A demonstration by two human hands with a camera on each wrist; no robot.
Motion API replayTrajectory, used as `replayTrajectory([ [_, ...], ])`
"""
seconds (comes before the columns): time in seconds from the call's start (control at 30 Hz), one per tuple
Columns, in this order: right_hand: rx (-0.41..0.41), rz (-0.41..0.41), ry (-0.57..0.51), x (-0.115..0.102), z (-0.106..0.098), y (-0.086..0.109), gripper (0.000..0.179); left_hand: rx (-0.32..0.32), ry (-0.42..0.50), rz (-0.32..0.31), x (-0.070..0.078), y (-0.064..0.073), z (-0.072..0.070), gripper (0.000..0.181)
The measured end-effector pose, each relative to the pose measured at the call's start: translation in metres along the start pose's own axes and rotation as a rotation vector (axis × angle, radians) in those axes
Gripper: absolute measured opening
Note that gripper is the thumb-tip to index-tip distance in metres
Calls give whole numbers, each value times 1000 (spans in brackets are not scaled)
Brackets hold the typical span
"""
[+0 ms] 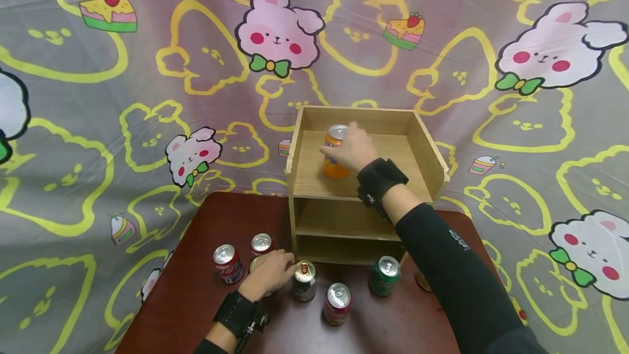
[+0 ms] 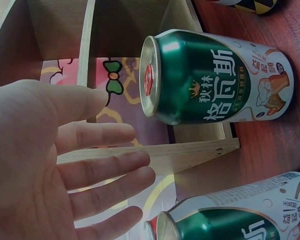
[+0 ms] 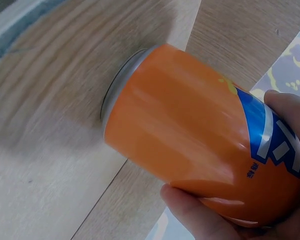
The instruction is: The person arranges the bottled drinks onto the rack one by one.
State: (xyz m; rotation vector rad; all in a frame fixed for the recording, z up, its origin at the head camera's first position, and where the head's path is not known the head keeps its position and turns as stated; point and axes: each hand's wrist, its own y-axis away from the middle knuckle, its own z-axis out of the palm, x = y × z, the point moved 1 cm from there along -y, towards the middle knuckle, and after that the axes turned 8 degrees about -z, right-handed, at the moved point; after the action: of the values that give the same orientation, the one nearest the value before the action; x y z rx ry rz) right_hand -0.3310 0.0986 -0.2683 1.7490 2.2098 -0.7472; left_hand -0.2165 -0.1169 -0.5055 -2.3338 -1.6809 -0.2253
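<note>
An orange soda can (image 1: pixel 335 170) is in the top tray of the wooden shelf (image 1: pixel 380 165), and my right hand (image 1: pixel 357 149) grips it round its upper part. Seen from the right wrist, fingers and thumb lie on either side of the orange can (image 3: pixel 185 135), its base at the wooden board. Above the dark red table, my left hand (image 1: pixel 270 273) holds nothing. Its fingers are spread in the left wrist view, next to a green and white can (image 2: pixel 205 77) with a red tab. A second such can (image 2: pixel 230 215) lies partly out of frame there.
Two red cans (image 1: pixel 228 263) (image 1: pixel 262 243) stand at the table's left. Another red can (image 1: pixel 337 304) is near the middle front, with a green can (image 1: pixel 385 276) to its right. Lower compartments (image 1: pixel 344 220) open below the tray. A patterned curtain (image 1: pixel 216 113) hangs behind.
</note>
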Motion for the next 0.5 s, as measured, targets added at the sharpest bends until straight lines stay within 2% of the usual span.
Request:
replayTrajectory([
  [0.17,5,4,6,0,2,-3,84,-15,-5,-12,-2,2,-2,14],
  [0.5,33,14,19,-7,6,-12,82,-4,1,-6,-5,4,-4,14],
])
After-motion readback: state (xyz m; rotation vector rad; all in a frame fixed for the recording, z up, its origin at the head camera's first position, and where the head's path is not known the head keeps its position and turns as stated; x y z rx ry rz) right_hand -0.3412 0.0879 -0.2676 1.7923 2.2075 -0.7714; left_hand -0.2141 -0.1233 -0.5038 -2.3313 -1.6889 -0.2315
